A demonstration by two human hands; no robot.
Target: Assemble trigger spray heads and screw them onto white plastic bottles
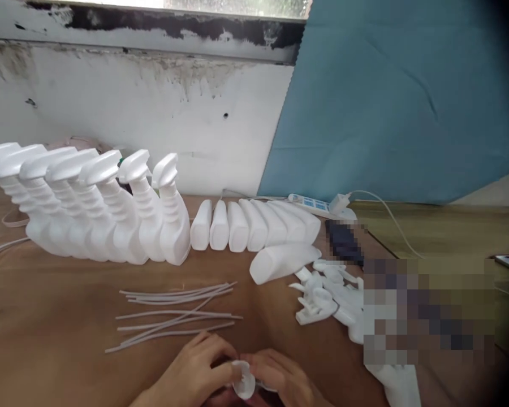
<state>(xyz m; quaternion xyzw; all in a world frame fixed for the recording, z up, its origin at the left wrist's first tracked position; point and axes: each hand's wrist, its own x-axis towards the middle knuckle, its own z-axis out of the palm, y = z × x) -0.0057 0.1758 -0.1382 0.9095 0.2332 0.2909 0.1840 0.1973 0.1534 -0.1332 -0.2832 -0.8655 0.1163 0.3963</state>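
At the bottom centre, my left hand (206, 362) and my right hand (282, 374) close around a white spray head (245, 381). Its round, cup-like end shows between the fingers, while my hands cover most of the rest. My left thumb and finger press at the rim of that end, and my right fingers curl over the other side. Just beyond my left hand, several thin white tubes (178, 323) lie loosely side by side, some crossing. A pile of white spray trigger heads (322, 294) lies to the right of my hands.
Upright white spray bottles with heads (172, 226) stand in a row at the left. Several headless white bottles (237, 226) lie beside them, one nearer bottle (280, 263) lying across. A power strip (316, 203) with a cable sits by the wall, near a dark object (343, 240). A blurred patch covers the right.
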